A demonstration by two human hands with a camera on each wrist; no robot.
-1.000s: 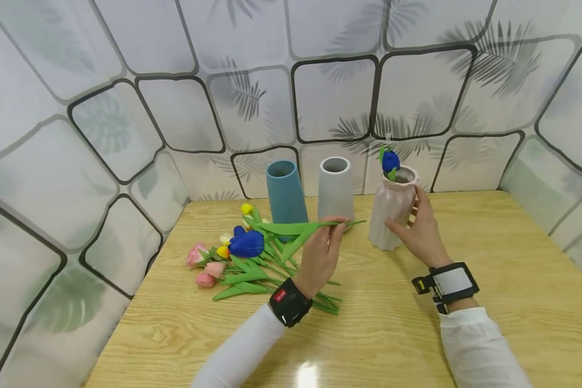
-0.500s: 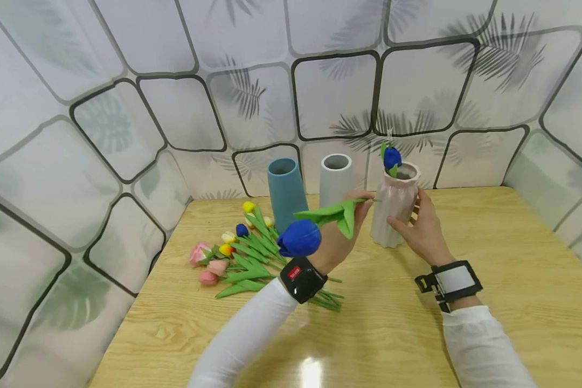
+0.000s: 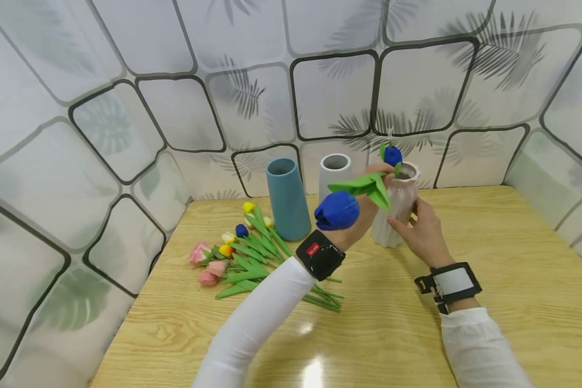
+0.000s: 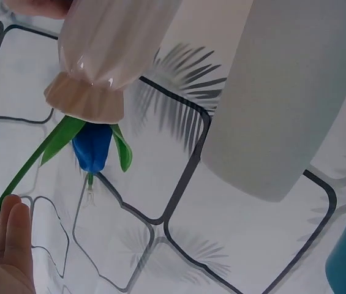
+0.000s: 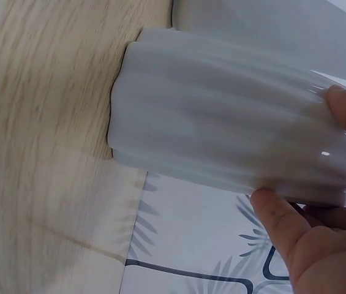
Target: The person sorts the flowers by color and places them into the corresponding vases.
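My left hand (image 3: 356, 229) pinches the green stem of a blue artificial tulip (image 3: 338, 211), its bloom hanging toward me and its stem end up by the rim of a pale pink ribbed vase (image 3: 403, 195). In the left wrist view the stem (image 4: 15, 179) runs from the fingers to the vase's scalloped mouth (image 4: 86, 99). Another blue tulip (image 3: 393, 156) stands in that vase. My right hand (image 3: 423, 233) grips the vase's side, thumb in front and fingers around the back. The right wrist view has the vase's base (image 5: 130, 104) against the table.
A teal vase (image 3: 288, 207) and a white vase (image 3: 334, 175) stand left of the pink one, by the patterned curtain (image 3: 334, 97). Several pink, yellow, white and blue flowers (image 3: 242, 258) lie in a bunch on the wooden table (image 3: 165, 334).
My left hand has carried the blue tulip right and up from over the bunch to the pink vase's mouth, its bloom swinging down toward me. The right hand keeps its hold on the vase.
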